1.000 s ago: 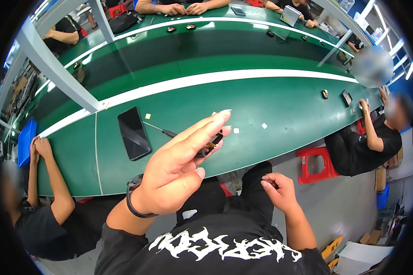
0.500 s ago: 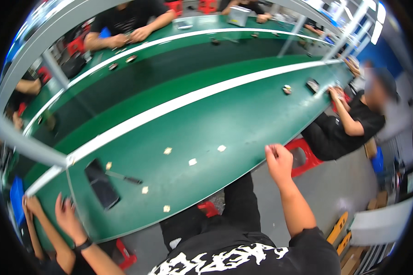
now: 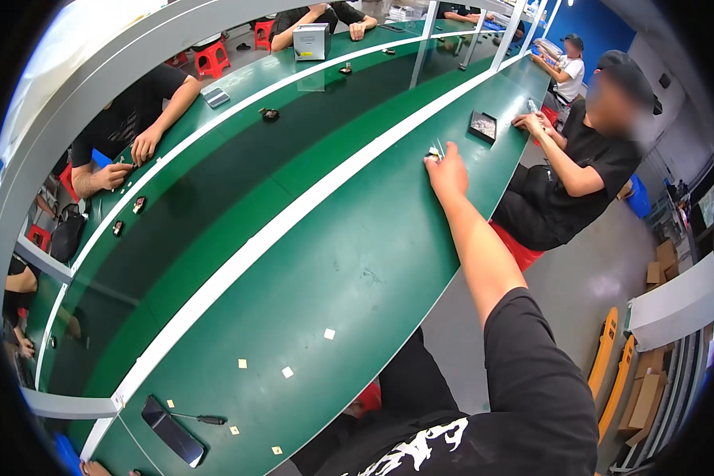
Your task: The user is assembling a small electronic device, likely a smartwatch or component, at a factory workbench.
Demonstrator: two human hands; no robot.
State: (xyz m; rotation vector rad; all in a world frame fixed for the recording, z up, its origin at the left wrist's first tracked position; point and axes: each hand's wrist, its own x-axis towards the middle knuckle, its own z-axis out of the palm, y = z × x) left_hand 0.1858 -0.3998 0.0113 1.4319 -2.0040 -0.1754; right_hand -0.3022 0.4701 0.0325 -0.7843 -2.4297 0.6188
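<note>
My right hand [image 3: 450,173] is stretched far forward over the green table [image 3: 357,238]. Its thumb and fingers close around a small part [image 3: 434,152] with white, yellow and dark bits, which the fingers partly cover. Whether the part is lifted off the tabletop cannot be told. A shallow black tray [image 3: 482,127] with pale contents lies just beyond that hand. My left hand is out of view. Down at the near left are a dark phone [image 3: 173,431], a screwdriver [image 3: 212,420] with a black handle, and several small cream squares, one of them a pale square [image 3: 287,372].
A co-worker in black [image 3: 603,151] sits at the right with hands above the table edge. Across a white divider strip [image 3: 293,214], other people work near a grey box [image 3: 312,42]. Another person's hand [image 3: 95,469] shows at bottom left. A grey frame post [image 3: 67,403] stands at left.
My right hand has reached from the near table edge to the small part. The view has turned toward the right, and my left hand has gone out of it.
</note>
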